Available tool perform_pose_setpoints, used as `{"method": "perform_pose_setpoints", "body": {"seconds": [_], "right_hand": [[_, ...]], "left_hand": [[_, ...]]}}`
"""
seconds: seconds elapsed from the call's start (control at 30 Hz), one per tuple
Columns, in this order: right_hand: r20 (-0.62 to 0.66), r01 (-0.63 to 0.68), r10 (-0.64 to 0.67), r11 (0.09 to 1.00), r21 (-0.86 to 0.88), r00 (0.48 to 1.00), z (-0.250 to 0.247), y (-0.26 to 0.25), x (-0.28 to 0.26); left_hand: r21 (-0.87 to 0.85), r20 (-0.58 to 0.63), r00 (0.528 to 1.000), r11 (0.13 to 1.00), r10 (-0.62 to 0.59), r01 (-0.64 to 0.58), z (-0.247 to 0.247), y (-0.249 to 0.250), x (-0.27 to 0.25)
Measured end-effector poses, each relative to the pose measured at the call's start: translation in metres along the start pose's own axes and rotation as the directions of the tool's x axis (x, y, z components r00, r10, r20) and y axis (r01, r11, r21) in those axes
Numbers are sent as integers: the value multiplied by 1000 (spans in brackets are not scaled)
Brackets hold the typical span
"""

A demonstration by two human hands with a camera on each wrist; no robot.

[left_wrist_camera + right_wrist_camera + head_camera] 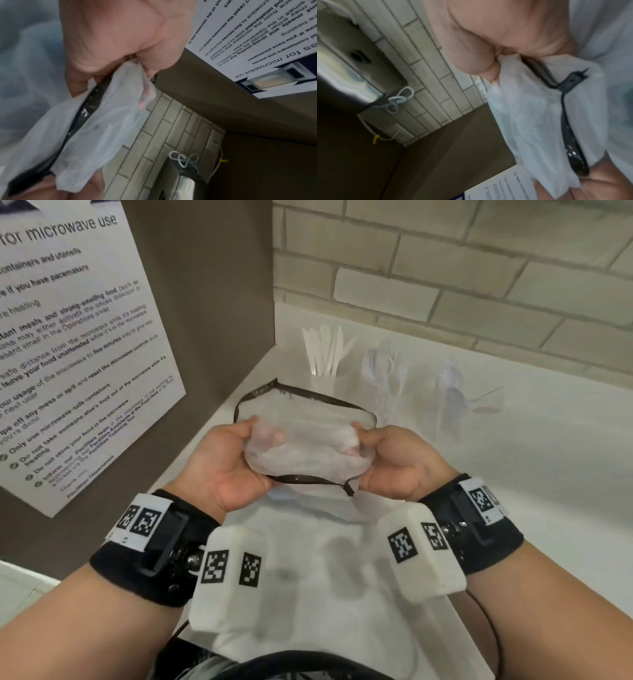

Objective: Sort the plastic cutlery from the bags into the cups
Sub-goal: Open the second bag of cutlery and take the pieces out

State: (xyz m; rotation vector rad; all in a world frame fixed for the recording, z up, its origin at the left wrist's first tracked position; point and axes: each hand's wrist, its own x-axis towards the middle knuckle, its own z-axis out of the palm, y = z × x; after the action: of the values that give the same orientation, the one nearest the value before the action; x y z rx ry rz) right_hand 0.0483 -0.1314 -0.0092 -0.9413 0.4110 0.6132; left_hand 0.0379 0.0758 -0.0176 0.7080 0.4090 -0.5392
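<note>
Crinkly translucent bag point(305, 440), black-rimmed

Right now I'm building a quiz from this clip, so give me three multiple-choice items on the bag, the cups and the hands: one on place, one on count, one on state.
1. Where is the bag?
A. flat on the counter
B. held up between both hands
C. inside a cup

2. How many cups stand by the tiled wall?
A. one
B. three
C. five

3. How are the hands?
A. both pinching the bag
B. both open
C. one idle

B: the left hand and right hand hold it above the counter.
B: a white-cutlery cup and two clear cups.
A: fingers curl on its edges.
</note>
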Motion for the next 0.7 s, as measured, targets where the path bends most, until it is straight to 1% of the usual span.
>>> {"method": "perform_pose_setpoints", "body": {"seconds": [0.03, 0.07, 0.1, 0.13, 0.17, 0.2, 0.23, 0.27, 0.3, 0.33, 0.37, 0.4, 0.43, 0.47, 0.5, 0.53, 0.57, 0.6, 0.63, 0.67, 0.7], "right_hand": [[-8, -4, 4, 1000, 18, 1000, -1, -1, 1], [-6, -4, 5, 1000, 16, 1000, 0, -1, 1], [-10, 1, -1, 1000, -4, 1000, 1, -2, 0], [-27, 14, -15, 999, -38, 1000, 1, -3, 0], [-62, 40, -46, 995, -94, 997, 0, -3, 0], [-98, 69, -85, 985, -158, 992, 0, -2, 0], [-111, 98, -124, 971, -218, 986, 1, -1, 1], [-97, 118, -149, 957, -265, 984, 2, 1, 2], [-89, 129, -162, 946, -296, 983, 3, 2, 4], [-82, 137, -172, 936, -323, 982, 4, 4, 5], [-76, 155, -194, 922, -353, 978, 5, 4, 5], [-67, 178, -220, 903, -392, 973, 5, 4, 4], [-62, 195, -245, 880, -434, 967, 3, 3, 3], [-53, 206, -259, 861, -465, 964, 0, 2, 3], [-27, 222, -269, 845, -486, 963, -4, 2, 2], [12, 250, -283, 824, -508, 959, -7, 1, 0], [67, 288, -300, 793, -537, 952, -9, 2, -2], [140, 331, -309, 753, -569, 941, -9, 3, -4], [206, 367, -307, 709, -602, 929, -10, 5, -6], [248, 388, -299, 662, -641, 921, -10, 6, -7], [259, 391, -298, 604, -694, 919, -9, 7, -7]], "left_hand": [[31, -17, 1000, 1000, 4, -3, 1, -2, 0], [124, -66, 997, 992, 48, -40, 3, -3, 2], [255, -123, 980, 959, 154, -119, 5, -5, 3], [449, -162, 924, 860, 346, -243, 5, -6, 3], [679, -127, 791, 633, 599, -371, 5, -4, 3], [838, 55, 612, 297, 789, -458, 7, -3, 0], [866, 295, 460, -32, 837, -498, 12, -1, -5], [825, 486, 420, -245, 766, -509, 18, 0, -7], [781, 604, 474, -356, 641, -513, 22, 1, -7], [758, 651, 571, -406, 500, -510, 25, 1, -5], [757, 647, 671, -407, 362, -510, 26, 0, -2], [758, 633, 732, -389, 250, -523, 23, -1, 2], [747, 637, 750, -385, 180, -542, 20, -2, 7], [729, 645, 751, -411, 145, -547, 16, -1, 11], [718, 641, 756, -453, 134, -528, 13, 0, 13], [730, 613, 772, -495, 168, -472, 9, 3, 16], [762, 570, 782, -517, 251, -389, 6, 6, 21], [808, 510, 780, -514, 363, -289, 4, 8, 24], [846, 452, 759, -495, 469, -199, 4, 10, 26], [869, 408, 741, -476, 534, -136, 5, 10, 28], [880, 378, 749, -462, 544, -109, 7, 8, 28]]}}
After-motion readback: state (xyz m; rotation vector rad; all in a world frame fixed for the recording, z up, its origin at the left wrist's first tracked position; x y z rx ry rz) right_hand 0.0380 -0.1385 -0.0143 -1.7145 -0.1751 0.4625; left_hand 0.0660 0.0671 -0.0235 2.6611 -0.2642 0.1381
